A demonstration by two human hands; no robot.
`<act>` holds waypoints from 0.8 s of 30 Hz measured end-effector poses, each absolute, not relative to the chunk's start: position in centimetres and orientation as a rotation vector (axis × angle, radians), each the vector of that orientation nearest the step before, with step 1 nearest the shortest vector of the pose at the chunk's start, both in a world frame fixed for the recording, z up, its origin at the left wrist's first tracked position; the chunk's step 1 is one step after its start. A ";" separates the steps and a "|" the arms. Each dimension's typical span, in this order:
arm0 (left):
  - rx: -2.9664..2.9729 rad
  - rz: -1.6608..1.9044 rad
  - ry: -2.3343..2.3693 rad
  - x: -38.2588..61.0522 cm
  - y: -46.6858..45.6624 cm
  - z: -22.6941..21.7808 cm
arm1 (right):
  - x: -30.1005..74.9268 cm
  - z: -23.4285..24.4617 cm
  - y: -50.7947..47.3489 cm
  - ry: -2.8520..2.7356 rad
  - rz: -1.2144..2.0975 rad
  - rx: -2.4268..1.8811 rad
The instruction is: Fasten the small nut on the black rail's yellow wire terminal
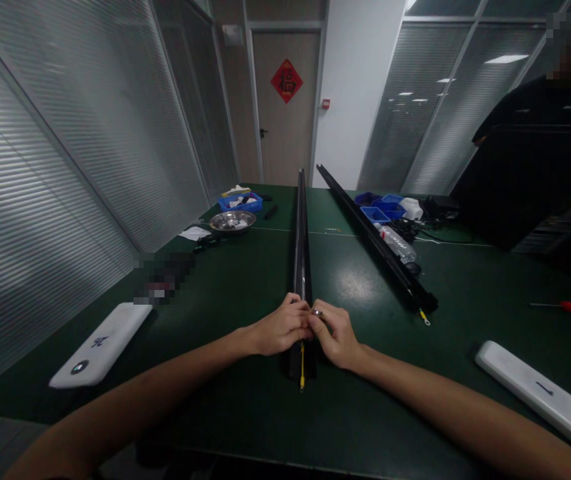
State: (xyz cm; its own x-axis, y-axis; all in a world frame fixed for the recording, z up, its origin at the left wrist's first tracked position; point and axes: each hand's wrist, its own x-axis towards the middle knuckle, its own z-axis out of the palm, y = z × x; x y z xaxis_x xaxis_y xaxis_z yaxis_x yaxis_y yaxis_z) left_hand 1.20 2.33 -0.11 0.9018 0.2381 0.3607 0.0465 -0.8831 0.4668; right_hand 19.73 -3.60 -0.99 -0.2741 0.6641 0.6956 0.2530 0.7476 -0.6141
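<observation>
A long black rail point(301, 233) lies lengthwise down the middle of the green table point(245, 280), its near end just in front of me. A yellow wire point(302, 367) hangs out of that near end. My left hand point(280, 328) is closed around the rail's left side near its end. My right hand point(333, 333) pinches something small and shiny against the rail's top, fingers pressed together; I cannot name the piece. The two hands touch each other over the rail.
A second black rail point(373, 237) lies at an angle to the right, with a yellow-tipped wire at its end. White end caps lie at left point(101, 343) and right point(545, 393). A metal bowl point(232, 221), blue bins point(380, 207), a plastic bottle point(398, 243), a red screwdriver point(558, 306). A person in black point(535, 173) stands far right.
</observation>
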 end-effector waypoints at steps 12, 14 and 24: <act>2.663 0.609 0.226 1.2 2.1 -0.3 | 19.9 -1.1 -3.5 -1.873 0.474 -0.664; 2.635 0.621 0.195 1.1 2.2 -0.3 | 19.8 -1.1 -3.6 -1.880 0.459 -0.684; 2.652 0.610 0.208 1.2 2.3 -0.4 | 19.8 -1.2 -3.5 -1.875 0.455 -0.684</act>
